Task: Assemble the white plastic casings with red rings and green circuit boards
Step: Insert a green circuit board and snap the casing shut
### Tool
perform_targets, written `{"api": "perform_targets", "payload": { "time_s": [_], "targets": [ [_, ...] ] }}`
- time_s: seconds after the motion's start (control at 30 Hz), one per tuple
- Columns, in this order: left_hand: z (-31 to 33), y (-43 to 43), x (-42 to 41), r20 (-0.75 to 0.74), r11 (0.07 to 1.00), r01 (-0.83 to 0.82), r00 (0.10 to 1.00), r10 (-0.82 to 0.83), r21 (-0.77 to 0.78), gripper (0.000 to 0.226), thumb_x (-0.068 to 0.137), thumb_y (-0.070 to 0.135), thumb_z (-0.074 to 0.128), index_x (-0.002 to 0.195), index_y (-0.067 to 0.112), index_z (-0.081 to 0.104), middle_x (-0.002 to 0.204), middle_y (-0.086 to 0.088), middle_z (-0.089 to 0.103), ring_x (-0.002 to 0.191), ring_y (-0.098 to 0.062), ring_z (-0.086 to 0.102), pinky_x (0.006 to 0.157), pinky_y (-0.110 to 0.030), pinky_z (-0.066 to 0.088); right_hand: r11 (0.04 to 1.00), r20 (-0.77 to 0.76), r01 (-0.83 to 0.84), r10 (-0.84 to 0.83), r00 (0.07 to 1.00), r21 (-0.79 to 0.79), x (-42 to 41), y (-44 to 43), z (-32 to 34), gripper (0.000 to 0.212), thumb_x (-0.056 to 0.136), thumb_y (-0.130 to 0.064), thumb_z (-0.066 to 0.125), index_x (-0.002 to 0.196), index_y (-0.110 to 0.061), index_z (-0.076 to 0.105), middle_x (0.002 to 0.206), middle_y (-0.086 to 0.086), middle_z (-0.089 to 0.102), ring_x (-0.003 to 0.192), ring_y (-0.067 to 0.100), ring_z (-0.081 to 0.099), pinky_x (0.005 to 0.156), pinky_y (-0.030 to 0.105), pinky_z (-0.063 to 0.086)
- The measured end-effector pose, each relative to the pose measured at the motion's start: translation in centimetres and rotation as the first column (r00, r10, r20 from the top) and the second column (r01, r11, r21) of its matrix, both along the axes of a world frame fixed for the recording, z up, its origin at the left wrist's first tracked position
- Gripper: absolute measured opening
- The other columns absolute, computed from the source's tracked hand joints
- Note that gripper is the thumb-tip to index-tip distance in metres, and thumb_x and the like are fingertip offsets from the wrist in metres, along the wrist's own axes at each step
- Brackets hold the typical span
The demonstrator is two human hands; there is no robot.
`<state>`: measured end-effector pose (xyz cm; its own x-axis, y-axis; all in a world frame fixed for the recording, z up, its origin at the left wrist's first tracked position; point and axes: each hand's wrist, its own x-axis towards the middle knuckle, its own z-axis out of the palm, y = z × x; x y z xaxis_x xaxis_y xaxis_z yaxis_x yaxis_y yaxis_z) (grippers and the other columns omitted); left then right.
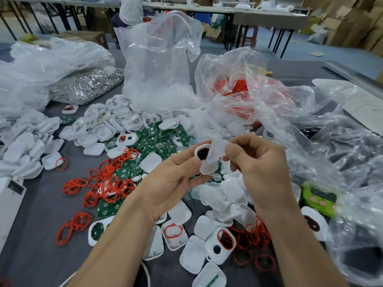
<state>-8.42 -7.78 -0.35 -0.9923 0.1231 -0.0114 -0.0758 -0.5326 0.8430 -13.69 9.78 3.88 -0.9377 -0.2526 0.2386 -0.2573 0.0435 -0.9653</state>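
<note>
My left hand holds a white plastic casing with a dark oval opening, raised above the table. My right hand pinches a translucent white piece that lies against that casing. Below and around the hands lie loose white casings, red rings and green circuit boards in mixed heaps on the grey table. One casing near my right forearm has a red ring in its opening.
Clear plastic bags stand behind the piles: one tall, one holding red parts, others crumpled at right. A bag of silver metal bits lies at left. A green device sits at right. A person stands far back.
</note>
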Motion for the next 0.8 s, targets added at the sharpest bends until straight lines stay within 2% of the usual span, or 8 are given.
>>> {"api": "perform_targets", "payload": {
  "time_s": [0.13, 0.2, 0.3, 0.4, 0.5, 0.57, 0.67, 0.8],
  "targets": [
    [0.0, 0.1, 0.0, 0.006, 1.0, 0.004, 1.0, -0.004, 0.006, 0.059, 0.074, 0.039, 0.089, 0.129, 0.024, 0.072, 0.12, 0.001, 0.073, 0.108, -0.012, 0.068, 0.092, -0.029, 0.056, 0.994, 0.003, -0.082, 0.082, 0.997, 0.076, -0.1, 0.5, 0.3, 0.021, 0.091, -0.005, 0.072, 0.074, -0.017, 0.072, 0.058, 0.003, 0.063, 0.05, 0.01, 0.051, 0.052, 0.021, 0.044],
    [0.1, 0.1, 0.1, 0.007, 1.0, 0.009, 1.0, -0.009, -0.012, 0.054, 0.077, 0.038, 0.086, 0.128, 0.024, 0.073, 0.122, 0.001, 0.072, 0.11, -0.013, 0.068, 0.092, -0.029, 0.055, 0.986, -0.022, -0.086, 0.09, 0.996, 0.141, 0.0, 0.4, 0.3, 0.02, 0.09, -0.006, 0.073, 0.074, -0.018, 0.072, 0.059, 0.008, 0.063, 0.051, 0.021, 0.052, 0.049, 0.031, 0.045],
    [0.1, 0.1, 0.1, 0.001, 0.999, 0.032, 1.0, -0.032, -0.042, 0.059, 0.077, 0.039, 0.083, 0.131, 0.021, 0.07, 0.124, 0.0, 0.071, 0.112, -0.013, 0.067, 0.094, -0.029, 0.055, 0.977, -0.081, -0.034, 0.052, 0.995, 0.21, 0.2, 0.2, 0.1, 0.016, 0.089, -0.015, 0.077, 0.075, -0.022, 0.072, 0.062, 0.009, 0.064, 0.062, 0.035, 0.058, 0.059, 0.045, 0.05],
    [0.1, 0.2, 0.1, 0.005, 0.998, 0.042, 0.999, -0.042, -0.045, 0.07, 0.075, 0.039, 0.085, 0.137, 0.013, 0.065, 0.127, -0.006, 0.069, 0.114, -0.016, 0.066, 0.095, -0.031, 0.055, 0.963, -0.136, 0.04, -0.004, 0.991, 0.266, 0.5, -0.2, -0.1, 0.017, 0.087, -0.024, 0.081, 0.072, -0.024, 0.072, 0.061, 0.0, 0.067, 0.057, 0.023, 0.062, 0.056, 0.041, 0.054],
    [-0.1, 0.1, 0.0, 0.003, 0.998, 0.042, 0.999, -0.042, -0.045, 0.076, 0.072, 0.042, 0.089, 0.137, 0.012, 0.064, 0.131, -0.009, 0.067, 0.119, -0.02, 0.063, 0.106, -0.038, 0.052, 0.949, -0.186, 0.109, -0.055, 0.981, 0.297, 0.7, -0.5, -0.3, 0.018, 0.086, -0.027, 0.082, 0.071, -0.025, 0.072, 0.061, -0.009, 0.068, 0.056, 0.012, 0.064, 0.055, 0.033, 0.055],
    [-0.1, 0.1, 0.0, 0.0, 0.998, 0.042, 0.999, -0.042, -0.039, 0.074, 0.072, 0.042, 0.09, 0.136, 0.013, 0.066, 0.131, -0.008, 0.067, 0.121, -0.021, 0.063, 0.109, -0.04, 0.05, 0.938, -0.224, 0.151, -0.082, 0.971, 0.313, 0.9, -0.7, -0.4, 0.018, 0.085, -0.028, 0.083, 0.071, -0.027, 0.072, 0.061, -0.012, 0.068, 0.057, 0.009, 0.065, 0.054, 0.028, 0.054],
    [-0.1, 0.1, -0.1, -0.003, 0.998, 0.05, 0.999, -0.05, -0.029, 0.065, 0.074, 0.04, 0.088, 0.132, 0.015, 0.069, 0.128, -0.006, 0.069, 0.118, -0.018, 0.065, 0.103, -0.036, 0.054, 0.91, -0.288, 0.243, -0.146, 0.946, 0.337, 1.1, -1.0, -0.6, 0.022, 0.081, -0.033, 0.086, 0.068, -0.026, 0.069, 0.06, -0.014, 0.066, 0.056, 0.009, 0.064, 0.053, 0.026, 0.051],
    [-0.2, 0.1, -0.1, 0.002, 0.999, 0.044, 0.999, -0.044, -0.021, 0.063, 0.076, 0.04, 0.087, 0.132, 0.016, 0.069, 0.127, -0.007, 0.07, 0.119, -0.019, 0.065, 0.103, -0.035, 0.053, 0.885, -0.293, 0.286, -0.182, 0.939, 0.368, 1.0, -1.2, -1.0, 0.031, 0.078, -0.041, 0.086, 0.064, -0.024, 0.065, 0.056, -0.01, 0.063, 0.053, 0.01, 0.061, 0.051, 0.029, 0.051]
  ]
}}
